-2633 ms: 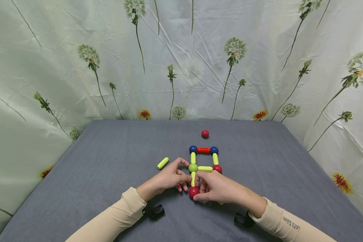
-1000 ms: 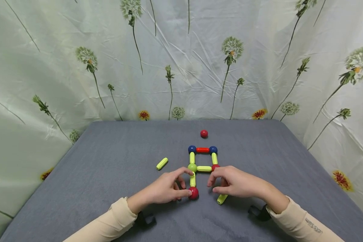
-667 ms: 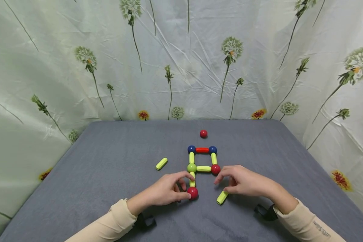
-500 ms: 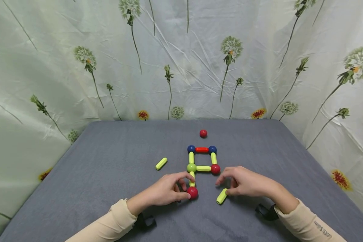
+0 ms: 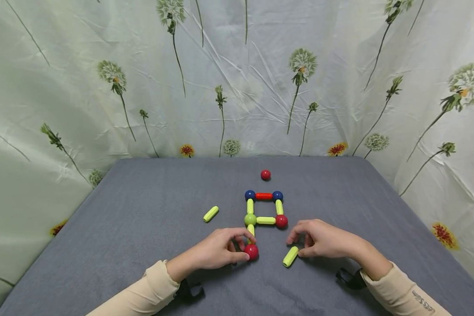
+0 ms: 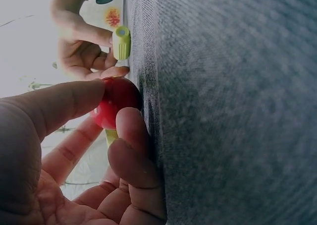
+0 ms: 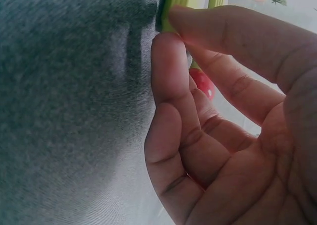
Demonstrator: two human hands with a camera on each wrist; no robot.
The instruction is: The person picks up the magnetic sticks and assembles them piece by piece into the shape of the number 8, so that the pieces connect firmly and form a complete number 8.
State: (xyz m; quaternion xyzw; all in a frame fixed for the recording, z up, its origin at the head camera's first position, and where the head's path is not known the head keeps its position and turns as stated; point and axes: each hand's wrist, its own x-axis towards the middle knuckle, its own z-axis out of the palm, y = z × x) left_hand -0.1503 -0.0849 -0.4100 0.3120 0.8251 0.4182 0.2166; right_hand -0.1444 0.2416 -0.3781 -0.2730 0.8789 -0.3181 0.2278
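In the head view, my left hand [image 5: 217,249] pinches the near red ball [image 5: 251,251] at the front of a flat magnetic-rod figure. The left wrist view has the thumb on one side of this ball [image 6: 118,103] and fingertips on the other. A yellow-green rod [image 5: 251,232], partly behind the fingers, runs from it to the green ball [image 5: 250,219]. My right hand [image 5: 325,239] is beside a loose yellow-green magnetic rod [image 5: 290,256]. Its thumb tip touches that rod's end [image 7: 188,2], while the other fingers stay loosely bent, apart from it.
Beyond lies a square of rods [image 5: 266,220] with two blue balls [image 5: 250,195] and a red corner ball [image 5: 281,221]. Another red ball [image 5: 265,175] lies farther back, a loose yellow-green rod [image 5: 211,213] to the left. Grey cloth [image 5: 162,188] covers the table, against a floral curtain [image 5: 245,87].
My right hand has left the near red ball and moved right to the loose rod. My left hand has shifted nearer, from beside the green ball to the near red ball.
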